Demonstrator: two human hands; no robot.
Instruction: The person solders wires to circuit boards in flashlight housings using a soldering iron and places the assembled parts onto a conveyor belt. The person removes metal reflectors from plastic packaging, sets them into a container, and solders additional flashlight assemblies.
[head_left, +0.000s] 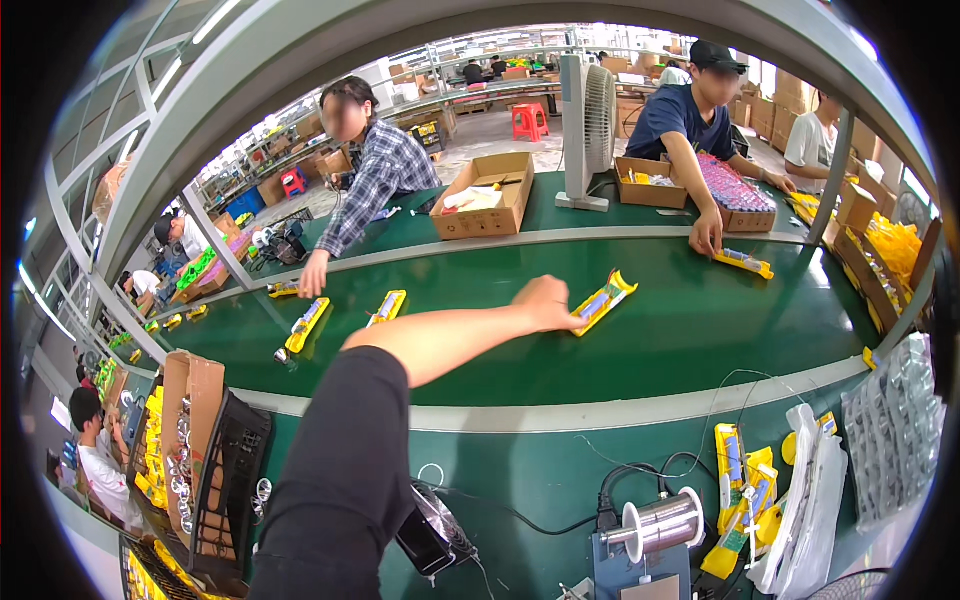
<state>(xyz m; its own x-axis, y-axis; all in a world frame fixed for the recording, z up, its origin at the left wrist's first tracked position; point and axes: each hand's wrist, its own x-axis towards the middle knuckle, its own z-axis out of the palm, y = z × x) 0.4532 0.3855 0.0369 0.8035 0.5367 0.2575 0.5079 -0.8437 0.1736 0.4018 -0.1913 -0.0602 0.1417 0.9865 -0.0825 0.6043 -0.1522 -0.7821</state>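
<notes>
My left arm, in a black sleeve, reaches across the green conveyor belt (480, 375). At its end my left hand (543, 306) is closed on the near left edge of a long yellow plastic housing (607, 300) with a blue-grey cylindrical part inside. This housing lies tilted, its far end pointing right. Just beyond my forearm is another yellow housing (387, 307), partly hidden by the arm. Farther left a third housing (307, 325) rests beside a small shiny round part (284, 356). My right hand is out of view.
Across the belt, one co-worker's hand (315, 272) hovers near a housing; another's hand (706, 232) touches a housing (743, 263) at right. On my bench stand a wire spool (665, 525), yellow housings (735, 490), bubble wrap (893, 430) and a black crate (235, 470). Metal frame posts flank the belt.
</notes>
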